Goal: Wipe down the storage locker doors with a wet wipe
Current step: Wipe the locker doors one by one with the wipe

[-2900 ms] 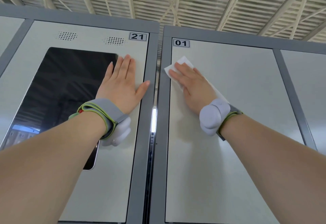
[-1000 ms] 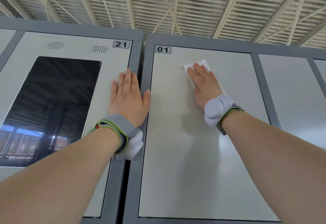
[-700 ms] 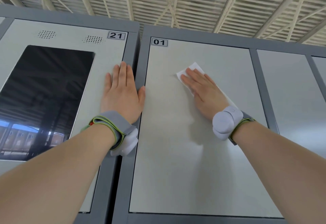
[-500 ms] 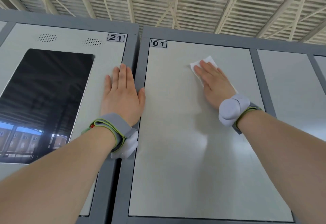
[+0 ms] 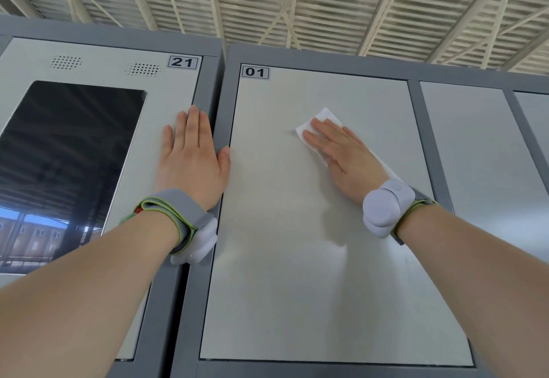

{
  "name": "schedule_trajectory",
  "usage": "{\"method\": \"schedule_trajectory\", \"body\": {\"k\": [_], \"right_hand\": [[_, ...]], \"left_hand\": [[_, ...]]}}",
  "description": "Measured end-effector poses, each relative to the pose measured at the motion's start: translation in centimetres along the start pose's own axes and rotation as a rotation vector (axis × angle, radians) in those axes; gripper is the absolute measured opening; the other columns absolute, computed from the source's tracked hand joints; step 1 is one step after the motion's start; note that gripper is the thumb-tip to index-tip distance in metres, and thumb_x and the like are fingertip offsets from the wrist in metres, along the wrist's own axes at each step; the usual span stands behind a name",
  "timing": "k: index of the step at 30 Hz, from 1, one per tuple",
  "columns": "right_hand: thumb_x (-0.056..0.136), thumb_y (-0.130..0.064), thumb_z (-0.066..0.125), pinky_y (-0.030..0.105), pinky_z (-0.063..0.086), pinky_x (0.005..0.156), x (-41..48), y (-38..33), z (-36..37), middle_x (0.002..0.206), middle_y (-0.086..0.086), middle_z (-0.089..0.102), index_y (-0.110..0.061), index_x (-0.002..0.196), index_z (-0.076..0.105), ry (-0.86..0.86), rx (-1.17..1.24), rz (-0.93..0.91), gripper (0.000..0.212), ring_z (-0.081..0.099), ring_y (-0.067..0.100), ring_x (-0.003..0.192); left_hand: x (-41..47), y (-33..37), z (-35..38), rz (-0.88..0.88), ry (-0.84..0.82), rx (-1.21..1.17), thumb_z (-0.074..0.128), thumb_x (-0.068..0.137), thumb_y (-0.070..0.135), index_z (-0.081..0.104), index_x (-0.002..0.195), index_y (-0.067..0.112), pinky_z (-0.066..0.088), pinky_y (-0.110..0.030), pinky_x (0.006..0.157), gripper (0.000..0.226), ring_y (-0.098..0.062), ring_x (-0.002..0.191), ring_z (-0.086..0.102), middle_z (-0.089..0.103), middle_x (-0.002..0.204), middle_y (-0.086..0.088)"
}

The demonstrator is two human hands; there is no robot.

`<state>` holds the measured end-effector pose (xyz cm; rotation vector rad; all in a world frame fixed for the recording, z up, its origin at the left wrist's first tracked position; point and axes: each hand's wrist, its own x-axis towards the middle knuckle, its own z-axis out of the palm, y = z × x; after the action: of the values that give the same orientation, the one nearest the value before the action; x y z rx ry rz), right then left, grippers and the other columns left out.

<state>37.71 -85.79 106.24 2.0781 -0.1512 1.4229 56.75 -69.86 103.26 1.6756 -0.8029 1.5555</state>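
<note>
The pale grey locker door marked 01 fills the middle of the view. My right hand lies flat on its upper half, fingers straight, pressing a white wet wipe against the door. The wipe's corner shows beyond my fingertips and a strip shows past my wrist. My left hand rests flat, fingers straight, on the right edge of the panel marked 21, its thumb reaching the grey frame between the two units.
A dark glossy screen takes up most of the panel marked 21, below two speaker grilles. More pale doors with grey dividers continue to the right. A ribbed ceiling with beams is overhead.
My right hand has slid the wipe down and to the left across door 01 since half a second ago, after earlier strokes back and forth. My left hand stays pressed by the frame.
</note>
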Motion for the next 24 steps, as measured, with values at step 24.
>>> {"method": "schedule_trajectory", "body": {"k": [24], "right_hand": [[0.093, 0.004, 0.03, 0.02, -0.006, 0.112, -2.2, 2.9, -1.2, 0.158, -0.001, 0.011, -0.02, 0.148, 0.022, -0.001, -0.024, 0.125, 0.06, 0.004, 0.016, 0.146]], "left_hand": [[0.2, 0.5, -0.3, -0.047, -0.033, -0.035, 0.034, 0.099, 0.027, 0.008, 0.149, -0.002, -0.001, -0.042, 0.117, 0.063, -0.029, 0.146, 0.001, 0.004, 0.158, -0.015]]}}
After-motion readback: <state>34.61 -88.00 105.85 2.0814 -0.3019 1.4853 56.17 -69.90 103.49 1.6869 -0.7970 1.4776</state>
